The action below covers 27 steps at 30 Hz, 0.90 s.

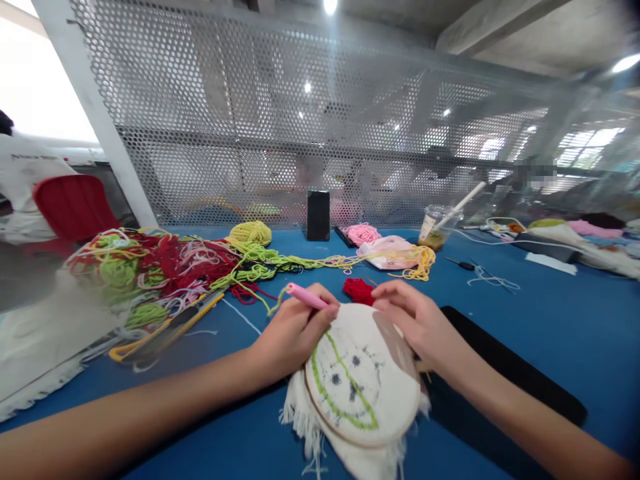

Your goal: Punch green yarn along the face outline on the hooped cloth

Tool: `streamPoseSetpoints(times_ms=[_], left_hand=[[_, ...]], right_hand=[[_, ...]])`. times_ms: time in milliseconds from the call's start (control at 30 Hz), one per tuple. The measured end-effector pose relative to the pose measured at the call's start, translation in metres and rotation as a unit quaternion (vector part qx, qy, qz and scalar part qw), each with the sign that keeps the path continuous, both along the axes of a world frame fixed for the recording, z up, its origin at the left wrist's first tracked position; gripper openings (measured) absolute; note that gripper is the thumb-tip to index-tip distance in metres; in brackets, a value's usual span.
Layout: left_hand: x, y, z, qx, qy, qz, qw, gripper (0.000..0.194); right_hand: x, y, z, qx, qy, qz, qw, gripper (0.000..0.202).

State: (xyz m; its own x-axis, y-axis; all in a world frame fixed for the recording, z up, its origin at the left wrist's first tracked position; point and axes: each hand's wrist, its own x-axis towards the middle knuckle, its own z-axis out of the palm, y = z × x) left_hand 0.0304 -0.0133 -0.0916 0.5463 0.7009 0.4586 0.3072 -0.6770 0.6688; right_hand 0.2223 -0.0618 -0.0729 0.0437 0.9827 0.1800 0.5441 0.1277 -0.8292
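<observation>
My left hand (295, 327) is closed round a pink punch tool (307, 296), with green yarn running from its top end. The tool's lower end is hidden at the upper left rim of a round embroidery hoop (390, 407). White cloth with frayed edges is stretched in the hoop, bearing dark drawn marks and a green yarn outline (333, 400). My right hand (415, 320) lies at the hoop's upper right rim, fingers bent over the edge and gripping it. A small red yarn bundle (359, 291) sits just behind the hoop.
Tangled yarn (185, 263) covers the table's left side, with yellow-handled scissors (170, 330) before it. Behind stand a black phone (319, 215) and a plastic cup (434, 230). A black mat (510, 367) lies at right. A metal mesh screen (280, 120) closes off the back.
</observation>
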Motion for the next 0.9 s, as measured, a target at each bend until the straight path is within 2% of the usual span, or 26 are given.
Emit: streamPoseSetpoints(times_ms=[67,133,200,300,400,467,600,733,833,900], left_hand=[[-0.002,0.001,0.002,-0.016,-0.020,0.050,0.998,0.021],[-0.002,0.002,0.002,-0.026,-0.028,0.074,0.997,0.023],[-0.002,0.002,0.002,-0.030,-0.028,0.078,0.996,0.024],[-0.002,0.002,0.001,-0.037,-0.025,0.072,0.996,0.023],[-0.001,0.001,0.001,-0.033,-0.020,0.070,0.997,0.023],[-0.001,0.001,0.001,-0.016,-0.016,0.070,0.997,0.022],[-0.002,0.001,0.002,-0.009,-0.013,0.068,0.998,0.020],[-0.003,0.002,0.000,-0.056,-0.011,0.068,0.996,0.020],[-0.003,0.003,-0.001,-0.068,-0.018,0.071,0.995,0.020],[-0.003,0.003,-0.002,-0.071,-0.014,0.074,0.995,0.020]], right_hand=[[0.007,0.005,0.001,0.008,-0.022,0.004,1.000,0.016],[0.013,0.008,-0.001,-0.007,-0.074,0.028,0.997,0.016],[0.016,0.007,-0.004,-0.011,-0.126,0.042,0.991,0.015],[0.018,0.004,-0.009,0.013,-0.207,0.012,0.978,0.012],[0.019,0.002,-0.011,-0.007,-0.252,0.010,0.968,0.014],[0.018,0.003,-0.011,-0.027,-0.208,0.030,0.977,0.012],[0.015,0.004,-0.006,-0.052,0.006,0.018,0.998,0.013],[0.009,0.001,0.001,-0.114,0.200,0.003,0.973,0.023],[0.003,-0.001,0.001,-0.154,0.269,-0.009,0.951,0.025],[0.001,-0.002,-0.003,-0.161,0.286,0.010,0.945,0.025]])
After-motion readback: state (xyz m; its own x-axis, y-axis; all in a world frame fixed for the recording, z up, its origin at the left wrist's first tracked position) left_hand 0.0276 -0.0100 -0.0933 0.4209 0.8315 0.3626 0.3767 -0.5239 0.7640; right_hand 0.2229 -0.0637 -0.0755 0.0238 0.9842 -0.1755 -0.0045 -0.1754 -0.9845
